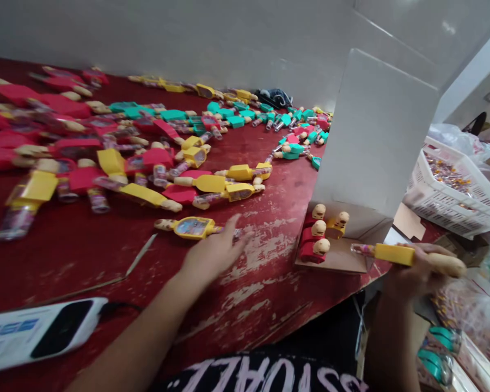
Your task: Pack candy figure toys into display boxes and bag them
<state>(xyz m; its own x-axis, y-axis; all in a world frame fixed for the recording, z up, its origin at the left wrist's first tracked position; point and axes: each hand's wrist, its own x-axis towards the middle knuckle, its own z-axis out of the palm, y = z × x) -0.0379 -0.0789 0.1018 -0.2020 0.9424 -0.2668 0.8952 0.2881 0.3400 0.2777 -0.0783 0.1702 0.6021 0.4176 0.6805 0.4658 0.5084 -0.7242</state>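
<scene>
My right hand (pixel 410 272) is closed around a yellow candy toy (pixel 394 254) with a pale head and a clear tube, held level just right of an open cardboard box (pixel 351 250). Several toys stand in that box, heads up: red ones (pixel 313 231) in a row on the left and a yellow one (pixel 337 226) beside them. On the table, my left hand (pixel 216 250) reaches over the tube end of another yellow candy toy (pixel 194 227), its fingers stretched out and somewhat blurred. Whether they touch the tube I cannot tell.
Red, yellow and green toys (pixel 237 121) lie heaped across the worn red table (pixel 265 272). A white device (pixel 65 329) with a dark screen is at the lower left. At right are a white plastic basket (pixel 465 204) of small wrapped items and clear bags (pixel 473 305).
</scene>
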